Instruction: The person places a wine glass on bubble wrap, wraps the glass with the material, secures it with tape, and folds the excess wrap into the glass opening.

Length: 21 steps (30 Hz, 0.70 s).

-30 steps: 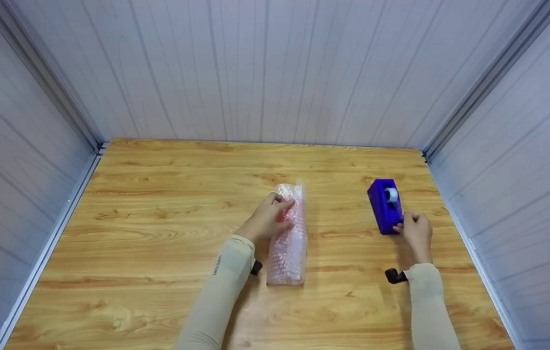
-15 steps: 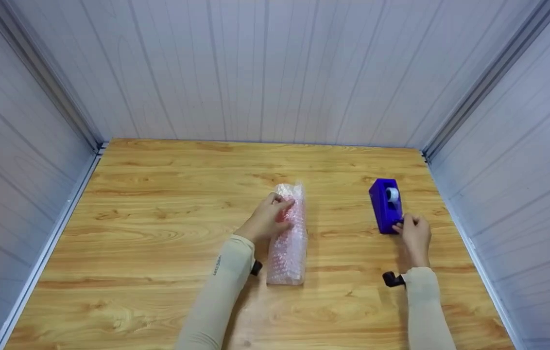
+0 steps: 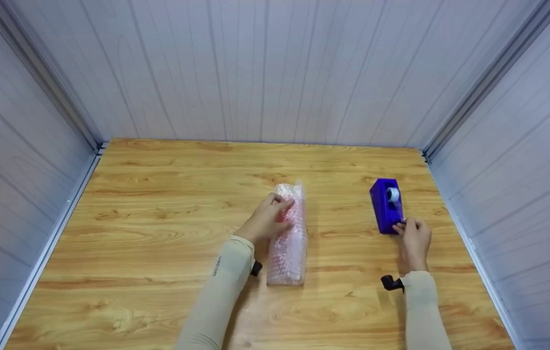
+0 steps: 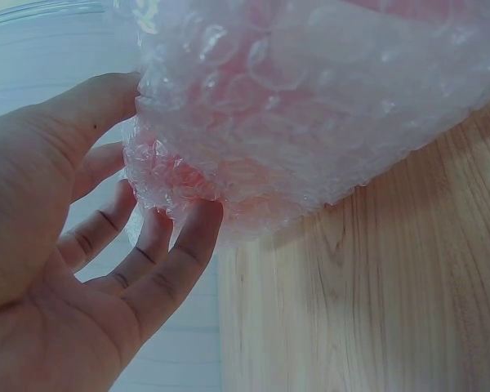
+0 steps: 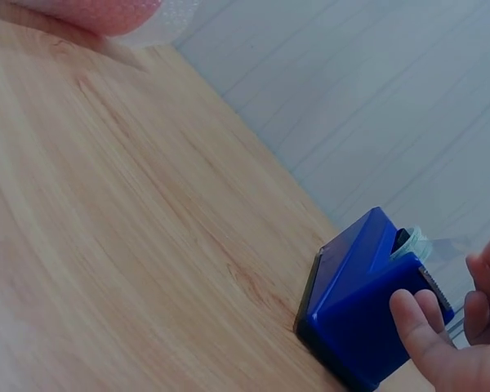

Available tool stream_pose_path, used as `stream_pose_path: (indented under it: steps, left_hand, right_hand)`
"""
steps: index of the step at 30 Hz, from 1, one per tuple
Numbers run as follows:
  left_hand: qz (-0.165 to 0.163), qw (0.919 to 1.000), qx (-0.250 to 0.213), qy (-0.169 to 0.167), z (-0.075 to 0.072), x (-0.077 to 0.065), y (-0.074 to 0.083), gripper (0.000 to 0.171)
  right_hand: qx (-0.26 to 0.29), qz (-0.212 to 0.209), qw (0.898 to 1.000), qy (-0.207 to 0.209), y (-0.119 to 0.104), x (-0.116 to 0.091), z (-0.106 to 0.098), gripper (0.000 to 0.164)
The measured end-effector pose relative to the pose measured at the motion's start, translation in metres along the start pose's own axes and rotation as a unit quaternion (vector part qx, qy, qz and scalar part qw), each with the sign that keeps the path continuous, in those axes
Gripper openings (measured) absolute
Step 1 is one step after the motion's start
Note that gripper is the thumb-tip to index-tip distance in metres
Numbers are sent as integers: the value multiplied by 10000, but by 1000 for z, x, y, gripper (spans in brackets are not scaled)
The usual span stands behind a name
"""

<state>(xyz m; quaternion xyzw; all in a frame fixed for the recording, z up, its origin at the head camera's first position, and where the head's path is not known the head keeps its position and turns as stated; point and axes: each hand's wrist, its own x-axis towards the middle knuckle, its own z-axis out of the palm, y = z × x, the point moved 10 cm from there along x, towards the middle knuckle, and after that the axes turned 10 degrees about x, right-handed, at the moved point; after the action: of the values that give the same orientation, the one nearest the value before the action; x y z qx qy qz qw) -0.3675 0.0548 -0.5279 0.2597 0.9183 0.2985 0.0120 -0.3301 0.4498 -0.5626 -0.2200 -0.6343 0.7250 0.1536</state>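
Head view: the bundle [image 3: 288,257], pink stuff in bubble wrap, lies lengthwise on the middle of the table [image 3: 158,291], and the dispenser [image 3: 378,204] stands well apart to its right, with the roll [image 3: 393,195] in it. The left hand [image 3: 266,218] holds the bundle near its far end, thumb and fingers spread and bent against the wrap. The right hand [image 3: 416,238] is at the dispenser's near end, fingers bent; the right wrist view shows fingertips by the teeth [image 5: 434,286] and a clear strip [image 5: 451,243] off the roll, but whether they pinch it I cannot tell. The step in hand looks to be drawing tape. To do it well, take the strip's very end between thumb and finger, pull smoothly along the dispenser's length so it doesn't tip or slide, then tear down across the teeth. The left hand should press only lightly, enough to stop the wrap unrolling.
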Motion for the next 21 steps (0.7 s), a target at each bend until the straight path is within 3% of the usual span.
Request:
stream_pose_path:
  steps: [10, 21]
  left_hand:
    - [106, 9998, 140, 58, -1, 0, 1, 63]
    - [5, 9999, 107, 6, 1, 1, -2, 63]
  right_hand:
    - [714, -113, 9971, 237, 6, 3, -1, 25]
    - [869, -146, 9957, 268, 7, 0, -3, 24]
